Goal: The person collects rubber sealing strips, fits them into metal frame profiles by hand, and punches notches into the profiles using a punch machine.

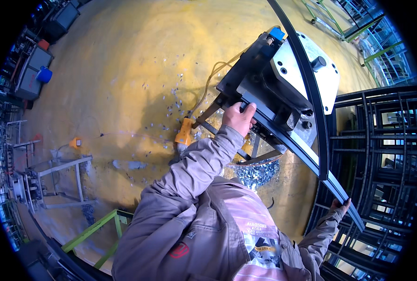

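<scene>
A long dark metal profile [303, 155] with a pale, shiny face runs slantwise from a punching machine [307, 65] down to the lower right. My left hand [239, 119] is closed round its upper end, right against the machine's dark body, thumb on top. Farther along, close to the other end, my right hand [342, 205] grips the same profile from below, its fingers partly hidden. A second long black bar [322, 140] crosses above the machine and overlaps the profile; what supports it cannot be made out.
The machine stands on a metal stand [208, 114], with metal offcuts [257, 174] heaped beneath. A yellow foot pedal [184, 132] lies by my shoe, its cable leading to the machine. Black frames [365, 140] are stacked at right; a green rack [91, 232] stands at lower left.
</scene>
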`<state>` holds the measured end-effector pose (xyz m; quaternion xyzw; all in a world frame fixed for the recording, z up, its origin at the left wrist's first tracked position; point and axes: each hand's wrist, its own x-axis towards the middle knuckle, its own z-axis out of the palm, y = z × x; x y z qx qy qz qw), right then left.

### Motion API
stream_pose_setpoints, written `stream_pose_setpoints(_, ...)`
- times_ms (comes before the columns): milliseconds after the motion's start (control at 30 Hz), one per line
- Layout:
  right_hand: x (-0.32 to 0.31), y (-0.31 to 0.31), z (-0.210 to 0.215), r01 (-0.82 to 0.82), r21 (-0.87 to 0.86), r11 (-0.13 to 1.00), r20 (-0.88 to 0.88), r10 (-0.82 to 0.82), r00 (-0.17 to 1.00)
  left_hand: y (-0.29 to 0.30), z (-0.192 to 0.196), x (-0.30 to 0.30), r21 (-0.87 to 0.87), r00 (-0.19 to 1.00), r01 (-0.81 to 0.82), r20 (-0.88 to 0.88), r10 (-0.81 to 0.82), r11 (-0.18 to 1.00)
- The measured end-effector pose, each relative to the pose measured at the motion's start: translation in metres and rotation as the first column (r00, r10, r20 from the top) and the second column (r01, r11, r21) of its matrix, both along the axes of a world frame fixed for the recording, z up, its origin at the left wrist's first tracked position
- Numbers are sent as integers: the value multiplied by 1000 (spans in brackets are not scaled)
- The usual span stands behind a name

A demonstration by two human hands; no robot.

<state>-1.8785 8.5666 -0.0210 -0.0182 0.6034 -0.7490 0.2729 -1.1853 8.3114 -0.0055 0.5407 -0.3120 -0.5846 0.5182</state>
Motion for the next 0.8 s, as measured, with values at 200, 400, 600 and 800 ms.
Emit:
stream_pose_setpoints(200, 35, -19, 3, 27, 9, 1000, -8, -27, 1000, 1, 1, 6, 38, 999, -1, 33, 0, 999)
stream_pose_setpoints(400, 4, -13, 0, 84, 79, 993, -64, -79, 995, -4, -5, 1, -21, 997, 83, -5, -83, 996)
stream_pose_setpoints(600, -23, -2, -13, -7, -44, 999, 50, 9, 999, -3, -1, 13, -20, 995, 103, -4, -103, 994)
stream_pose_setpoints(800, -16, -5, -27, -74, -100, 992, 28, 77, 997, 1, 3, 23, 7, 995, 99, -27, -99, 995)
